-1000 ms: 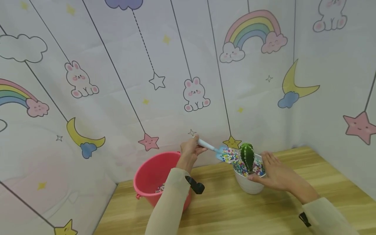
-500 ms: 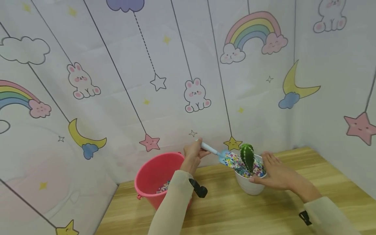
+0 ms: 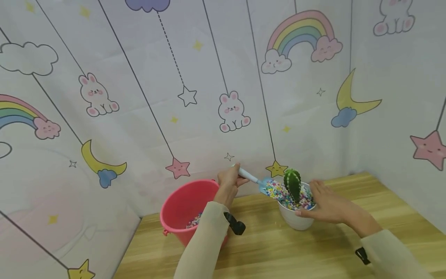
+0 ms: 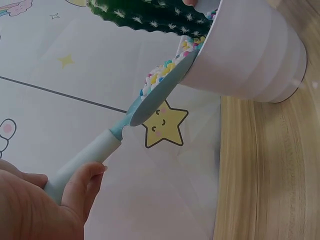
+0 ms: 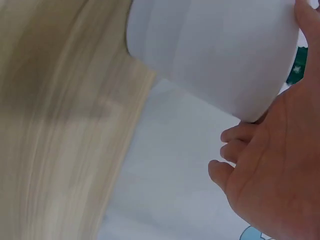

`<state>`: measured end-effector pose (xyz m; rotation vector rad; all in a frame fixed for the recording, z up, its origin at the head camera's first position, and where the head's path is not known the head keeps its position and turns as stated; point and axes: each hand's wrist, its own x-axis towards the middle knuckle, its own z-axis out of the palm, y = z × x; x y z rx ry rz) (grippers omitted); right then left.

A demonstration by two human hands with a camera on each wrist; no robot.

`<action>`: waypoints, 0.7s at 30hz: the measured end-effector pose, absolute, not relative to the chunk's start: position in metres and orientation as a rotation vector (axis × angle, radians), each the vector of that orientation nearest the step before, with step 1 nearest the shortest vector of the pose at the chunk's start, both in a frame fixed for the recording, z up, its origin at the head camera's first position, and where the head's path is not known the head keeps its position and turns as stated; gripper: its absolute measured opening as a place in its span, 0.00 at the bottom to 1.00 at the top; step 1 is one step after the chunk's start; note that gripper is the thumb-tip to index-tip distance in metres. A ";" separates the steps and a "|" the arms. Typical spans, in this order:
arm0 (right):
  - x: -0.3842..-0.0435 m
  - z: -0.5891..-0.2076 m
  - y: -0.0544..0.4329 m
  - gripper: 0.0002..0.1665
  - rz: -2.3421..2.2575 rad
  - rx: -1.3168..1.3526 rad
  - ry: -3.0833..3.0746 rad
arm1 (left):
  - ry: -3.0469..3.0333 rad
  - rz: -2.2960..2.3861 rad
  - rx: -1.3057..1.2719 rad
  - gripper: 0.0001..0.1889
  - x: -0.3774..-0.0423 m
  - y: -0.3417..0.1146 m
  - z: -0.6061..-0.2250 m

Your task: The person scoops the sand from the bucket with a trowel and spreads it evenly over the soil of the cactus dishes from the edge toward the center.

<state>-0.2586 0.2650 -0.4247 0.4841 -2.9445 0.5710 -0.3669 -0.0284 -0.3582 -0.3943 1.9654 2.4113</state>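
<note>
Two hands at work over a wooden counter (image 3: 265,248) tucked into a corner of pastel wallpaper (image 3: 139,77) full of rainbows, bunnies and stars. Biggest thing on the counter is the pink bucket (image 3: 181,211), sitting to the person's left with a scatter of coloured gravel in its bottom. To the right of it, well apart, stands the white pot (image 3: 294,221), upright on the wood, heaped with multicoloured pebbles (image 3: 278,192) around a stubby green cactus (image 3: 292,185). The right hand (image 3: 325,207) cups the pot's far side, thumb hooked at the rim and fingers wrapped loosely round the wall, holding it steady. The left hand (image 3: 228,182) pinches the pale handle of the little blue scoop (image 3: 252,179), fingers curled round the end of it. And here's the line that matters: the scoop's long axis runs from the left hand down and to the right, blade tip lying right against the pot's rim on the bucket side, blade loaded with pebbles at the lip. From the left wrist view the blade (image 4: 160,95) slants up against the pot's edge, pebbles lying along it, cactus just beyond. The left hand is the one doing the feeding; the pot lies directly to its right.
</note>
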 end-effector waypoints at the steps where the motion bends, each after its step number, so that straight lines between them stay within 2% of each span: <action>1: -0.259 -0.426 0.265 0.73 0.581 0.484 -2.944 | 1.964 2.414 -0.395 0.22 -0.367 -0.029 -0.358; 12: -0.258 -0.428 0.255 0.76 0.485 0.418 -2.960 | 1.976 2.438 -0.407 0.21 -0.364 -0.030 -0.359; 21: -0.262 -0.430 0.261 0.74 0.536 0.466 -2.949 | 2.002 2.430 -0.360 0.21 -0.360 -0.030 -0.356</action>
